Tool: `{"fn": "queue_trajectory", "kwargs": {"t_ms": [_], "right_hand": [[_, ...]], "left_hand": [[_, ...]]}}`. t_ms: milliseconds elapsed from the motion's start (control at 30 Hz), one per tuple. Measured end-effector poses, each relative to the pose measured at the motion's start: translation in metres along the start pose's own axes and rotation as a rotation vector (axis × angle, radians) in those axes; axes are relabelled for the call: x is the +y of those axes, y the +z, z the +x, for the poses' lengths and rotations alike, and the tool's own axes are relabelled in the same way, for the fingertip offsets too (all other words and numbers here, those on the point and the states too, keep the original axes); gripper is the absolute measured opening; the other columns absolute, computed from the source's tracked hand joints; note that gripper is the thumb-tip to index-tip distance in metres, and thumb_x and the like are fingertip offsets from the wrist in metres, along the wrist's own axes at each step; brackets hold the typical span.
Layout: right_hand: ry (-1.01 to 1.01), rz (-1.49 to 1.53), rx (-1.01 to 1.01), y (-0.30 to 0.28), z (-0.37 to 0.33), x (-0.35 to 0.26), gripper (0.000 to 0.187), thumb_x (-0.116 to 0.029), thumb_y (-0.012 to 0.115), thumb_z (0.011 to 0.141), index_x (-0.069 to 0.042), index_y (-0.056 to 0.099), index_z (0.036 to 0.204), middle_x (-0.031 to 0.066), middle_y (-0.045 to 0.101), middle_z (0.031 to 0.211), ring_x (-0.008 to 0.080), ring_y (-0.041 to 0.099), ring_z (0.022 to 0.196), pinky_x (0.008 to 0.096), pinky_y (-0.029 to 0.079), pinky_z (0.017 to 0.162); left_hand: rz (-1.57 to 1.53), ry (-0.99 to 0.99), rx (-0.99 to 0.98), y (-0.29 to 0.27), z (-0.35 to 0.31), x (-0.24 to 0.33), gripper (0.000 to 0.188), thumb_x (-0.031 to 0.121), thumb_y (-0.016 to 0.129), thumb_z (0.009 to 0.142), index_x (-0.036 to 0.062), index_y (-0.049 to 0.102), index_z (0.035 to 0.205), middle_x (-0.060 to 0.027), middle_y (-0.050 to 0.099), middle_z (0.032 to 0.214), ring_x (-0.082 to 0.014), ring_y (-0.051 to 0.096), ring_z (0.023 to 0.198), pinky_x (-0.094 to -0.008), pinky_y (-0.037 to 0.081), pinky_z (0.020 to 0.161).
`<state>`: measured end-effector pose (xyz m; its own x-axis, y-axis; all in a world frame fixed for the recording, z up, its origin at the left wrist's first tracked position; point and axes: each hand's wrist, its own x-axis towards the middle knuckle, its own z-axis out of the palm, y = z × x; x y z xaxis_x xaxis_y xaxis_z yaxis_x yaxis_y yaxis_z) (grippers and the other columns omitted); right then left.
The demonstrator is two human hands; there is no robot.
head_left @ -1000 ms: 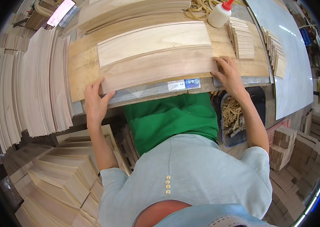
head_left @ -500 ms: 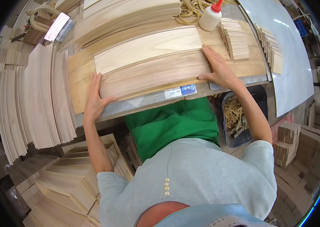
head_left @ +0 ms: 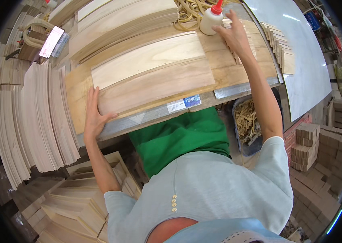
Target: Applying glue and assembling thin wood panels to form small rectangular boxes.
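Note:
Two long thin wooden boards lie side by side on the plywood work board [head_left: 229, 77]: a pale one [head_left: 150, 58] behind and a pinkish one [head_left: 159, 87] in front. Against the left end of the front board rests my left hand [head_left: 95, 115], open, thumb spread along its near edge. My right hand [head_left: 237, 38] is raised beside a white squeeze bottle [head_left: 210, 23] with a red nozzle cap. Its fingers are apart around nothing, with the thumb close to the bottle's right side; whether it touches cannot be told. Small wooden strips [head_left: 248, 42] lie partly under this hand.
Stacked boards [head_left: 126, 22] stand behind the work board, more stacks [head_left: 43, 117] at left. A phone [head_left: 52, 41] leans at the back left. Wood strips [head_left: 280, 48] line the right edge beside a pale sheet [head_left: 306, 69]. A bin of scraps [head_left: 247, 121] sits below.
My right hand has left the right end of the boards and moved up and away to the squeeze bottle. My left hand stays at the boards' left end. The view has shifted slightly.

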<state>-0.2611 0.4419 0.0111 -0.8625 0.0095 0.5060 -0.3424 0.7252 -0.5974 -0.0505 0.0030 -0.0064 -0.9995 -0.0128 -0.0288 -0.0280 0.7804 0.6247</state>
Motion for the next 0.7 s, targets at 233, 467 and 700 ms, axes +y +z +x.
{"fn": "queue_trajectory", "kwargs": {"t_ms": [233, 467, 700], "right_hand": [[0.179, 0.089, -0.173, 0.026, 0.018, 0.005, 0.063, -0.022, 0.078, 0.068, 0.002, 0.052, 0.12, 0.0202, 0.066, 0.106, 0.0337, 0.063, 0.1, 0.0392, 0.049, 0.088], [0.25, -0.083, -0.174, 0.026, 0.025, -0.014, 0.06, -0.027, 0.078, 0.068, 0.0, 0.055, 0.116, 0.0201, 0.067, 0.103, 0.0335, 0.064, 0.097, 0.0403, 0.05, 0.085], [-0.033, 0.396, -0.173, -0.026, 0.004, -0.056, 0.066, -0.027, 0.074, 0.075, 0.0, 0.048, 0.129, 0.0126, 0.064, 0.107, 0.0242, 0.063, 0.095, 0.0358, 0.05, 0.084]], "left_hand": [[-0.158, -0.045, 0.152, -0.002, -0.013, 0.001, 0.088, 0.012, 0.078, 0.067, 0.0052, 0.036, 0.143, -0.0183, 0.029, 0.151, -0.0293, 0.024, 0.141, -0.0371, 0.019, 0.115], [-0.084, 0.095, 0.261, 0.002, -0.012, 0.045, 0.063, 0.007, 0.07, 0.077, 0.0052, 0.047, 0.136, -0.0166, 0.039, 0.145, -0.0292, 0.033, 0.137, -0.0371, 0.026, 0.112], [-0.193, 0.194, 0.264, 0.028, -0.009, 0.088, 0.057, 0.009, 0.071, 0.079, 0.0035, 0.051, 0.132, -0.0147, 0.05, 0.135, -0.0284, 0.049, 0.123, -0.0374, 0.037, 0.104]]}}
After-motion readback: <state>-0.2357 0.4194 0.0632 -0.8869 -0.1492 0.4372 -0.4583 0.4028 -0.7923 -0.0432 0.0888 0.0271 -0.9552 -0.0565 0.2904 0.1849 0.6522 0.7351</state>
